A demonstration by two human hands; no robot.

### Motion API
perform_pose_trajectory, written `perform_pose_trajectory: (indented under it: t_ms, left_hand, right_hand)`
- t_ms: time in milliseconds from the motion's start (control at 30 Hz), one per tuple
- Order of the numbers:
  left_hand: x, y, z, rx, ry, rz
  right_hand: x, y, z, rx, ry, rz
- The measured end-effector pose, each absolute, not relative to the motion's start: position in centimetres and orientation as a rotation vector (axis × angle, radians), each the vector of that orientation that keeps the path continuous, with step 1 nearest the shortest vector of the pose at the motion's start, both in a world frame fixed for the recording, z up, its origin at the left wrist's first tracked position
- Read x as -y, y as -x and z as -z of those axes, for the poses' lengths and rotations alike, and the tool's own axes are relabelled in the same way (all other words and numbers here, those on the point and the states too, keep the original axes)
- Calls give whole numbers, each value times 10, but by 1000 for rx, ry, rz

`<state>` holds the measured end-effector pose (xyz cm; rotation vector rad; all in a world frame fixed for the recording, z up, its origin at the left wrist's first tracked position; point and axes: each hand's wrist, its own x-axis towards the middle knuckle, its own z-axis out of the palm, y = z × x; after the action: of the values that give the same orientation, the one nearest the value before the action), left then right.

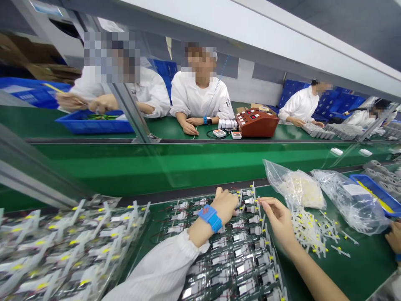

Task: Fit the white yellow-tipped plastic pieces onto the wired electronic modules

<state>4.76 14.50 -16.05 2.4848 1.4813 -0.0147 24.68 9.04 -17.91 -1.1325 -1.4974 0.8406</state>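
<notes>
My left hand (223, 203), with a blue wrist strap (210, 218), reaches over the far end of a clear plastic tray (200, 274) of small electronic assemblies. Its fingers are curled down at the parts; whatever they grip is hidden. At the tray's far right corner, my right hand (280, 219) pinches a thin white plastic piece (259, 205) between thumb and forefinger. Similar white pieces with yellow bits stand along the tray's right side. Beside my right forearm lies a loose pile of white plastic pieces (308, 232) with yellow bits.
Another filled tray (69, 251) is at left. Clear bags (300, 190) and a blue bin (376, 194) lie at right, near another person's hand (394, 236). Beyond the green conveyor belt (188, 165), several people in white sit by a red-brown instrument (258, 122). A metal post (133, 108) rises at left.
</notes>
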Motion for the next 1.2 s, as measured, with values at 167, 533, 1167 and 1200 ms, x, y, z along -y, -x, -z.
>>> perform_pose_trajectory:
  t_ms: [167,533,1167,1200]
  left_hand:
    - [-144,-48,163,-1482,-2483,-51]
    - [-136,-53,173,-1458,-2464,-199]
    - [-133,-55,161,-1458,-2500,-120]
    - [-132,-56,160,-1462,-2500,-114]
  right_hand:
    - [-54,-265,184,1957,1082,-553]
    - [-34,-367,210,1937,1535,123]
    - [-57,-344,200,2189,1499,127]
    - [-57,-332,192,2213,1445,27]
